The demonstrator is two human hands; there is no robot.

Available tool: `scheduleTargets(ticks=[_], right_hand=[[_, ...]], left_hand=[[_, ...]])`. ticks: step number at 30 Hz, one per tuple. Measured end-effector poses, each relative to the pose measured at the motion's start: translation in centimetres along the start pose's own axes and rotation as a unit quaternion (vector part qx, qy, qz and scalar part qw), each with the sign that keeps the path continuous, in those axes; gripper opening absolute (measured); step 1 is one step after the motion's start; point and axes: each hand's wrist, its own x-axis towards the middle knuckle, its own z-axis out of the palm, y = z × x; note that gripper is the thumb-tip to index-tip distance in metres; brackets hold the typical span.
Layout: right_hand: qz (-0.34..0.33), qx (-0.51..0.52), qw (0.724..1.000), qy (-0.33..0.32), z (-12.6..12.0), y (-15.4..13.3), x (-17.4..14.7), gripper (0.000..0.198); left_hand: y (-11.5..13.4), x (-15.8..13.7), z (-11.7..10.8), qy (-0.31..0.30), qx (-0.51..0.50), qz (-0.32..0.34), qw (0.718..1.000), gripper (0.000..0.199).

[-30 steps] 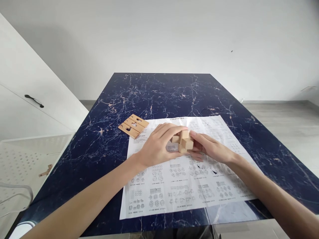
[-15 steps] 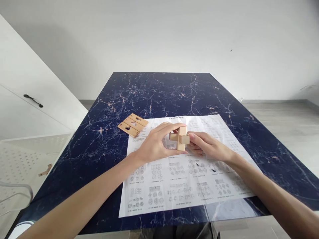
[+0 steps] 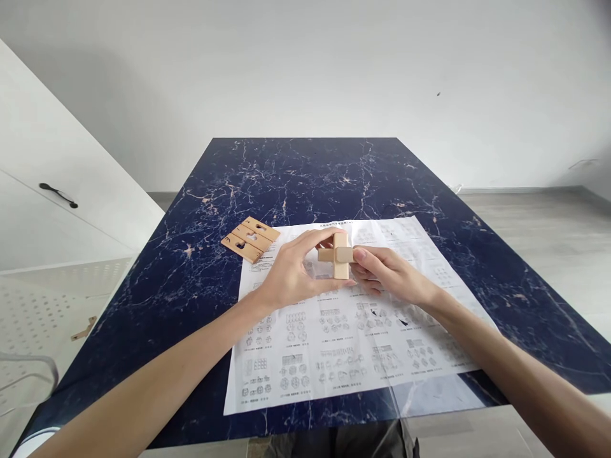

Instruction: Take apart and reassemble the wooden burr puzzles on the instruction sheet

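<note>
A pale wooden burr puzzle (image 3: 341,270), shaped like a three-way cross, is held up over the printed sheet. My left hand (image 3: 291,267) grips its upright bar between the fingers at the top and the thumb at the bottom. From the other side, my right hand (image 3: 391,272) pinches the right end of the crosswise bar with thumb and fingers; the fingers behind are partly hidden. Beneath both hands lies the white instruction sheet (image 3: 305,346), printed with rows of small diagrams. Flat wooden pieces (image 3: 251,239), numbered and with cut-out holes, lie at the sheet's upper left corner.
The dark blue marbled table (image 3: 300,172) reaches back toward a pale wall. On the left stand a white cabinet with a black handle (image 3: 58,195) and a perforated white chair (image 3: 38,318). A round white object (image 3: 38,442) shows at the lower left.
The puzzle has turned slightly, so its front-facing bar end now sits nearer the middle of the upright bar. Both hands keep their hold. The whole view has shifted a little.
</note>
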Motion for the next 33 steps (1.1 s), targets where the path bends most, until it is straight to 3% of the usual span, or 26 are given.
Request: scheduleTargets(ticks=[10, 18, 25, 29, 33], right_hand=[[0.002, 0.012, 1.0, -0.013, -0.2, -0.3, 0.1, 0.054], [-0.017, -0.047, 0.999, 0.017, -0.4, -0.3, 0.1, 0.053], [-0.02, 0.062, 0.994, 0.094, -1.2, -0.3, 0.5, 0.059], [-0.01, 0.107, 0.986, 0.126, -1.3, -0.2, 0.6, 0.056], [0.003, 0.108, 0.981, 0.161, -1.5, -0.2, 0.5, 0.054]], left_hand=[[-0.6, 0.1, -0.2, -0.016, -0.023, 0.012, 1.0, 0.075], [-0.3, 0.6, -0.6, -0.04, -0.066, -0.029, 0.997, 0.072], [-1.2, 0.9, -1.5, 0.014, -0.029, -0.082, 0.996, 0.069], [-1.2, 0.9, -1.4, 0.048, 0.076, -0.096, 0.991, 0.063], [-1.1, 0.8, -1.1, 0.079, 0.259, -0.065, 0.96, 0.056]])
